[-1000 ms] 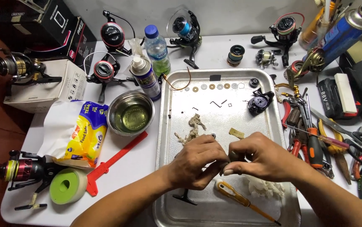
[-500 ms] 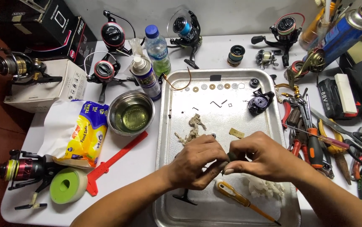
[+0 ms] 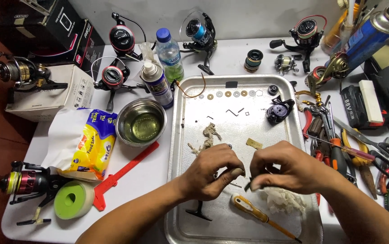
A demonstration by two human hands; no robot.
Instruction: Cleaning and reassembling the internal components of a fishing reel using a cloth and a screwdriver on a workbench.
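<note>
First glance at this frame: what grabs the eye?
Two bare hands meet over the metal tray: the left hand and right hand pinch a small dark part between their fingertips. Small washers lie in a row along the tray's far edge, and a yellow-handled screwdriver lies near the wrists. Fishing reels ring the table, one with a blue spool at the top centre, and a steel bowl sits left of the tray.
</note>
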